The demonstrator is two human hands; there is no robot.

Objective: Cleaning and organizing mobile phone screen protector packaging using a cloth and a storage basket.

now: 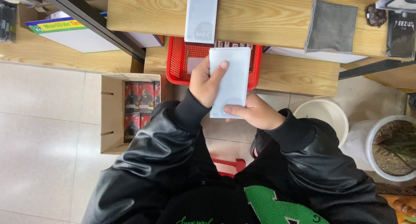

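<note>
Head view looks straight down on two levels of pale wooden shelving (277,16), the upper board running across the top and a lower one beneath it, above a white tiled floor (39,120). One open brown cardboard carton (113,113) stands on the floor at the left, with five dark red and black printed boxes showing inside it, three in the upper row and two below. One red plastic mesh basket (177,61) sits on the lower board, its middle hidden by the hands and the item they hold. At the right stand one round white plastic bucket (325,113) and one white round plant pot (390,148) filled with soil. One folded grey cloth (331,26) lies on the upper board, and one flat white rectangular packet (201,16) lies near the board's middle, overhanging its front edge above the basket. A second flat white rectangular packet (232,76) is held upright over the basket's front rim, between the two hands. Left hand (206,83) is closed on its left edge, thumb lying across the face and fingers behind. Right hand (251,113) is closed on its bottom corner, thumb on the front. Both arms wear black glossy jacket sleeves (147,163) with knitted cuffs.
</note>
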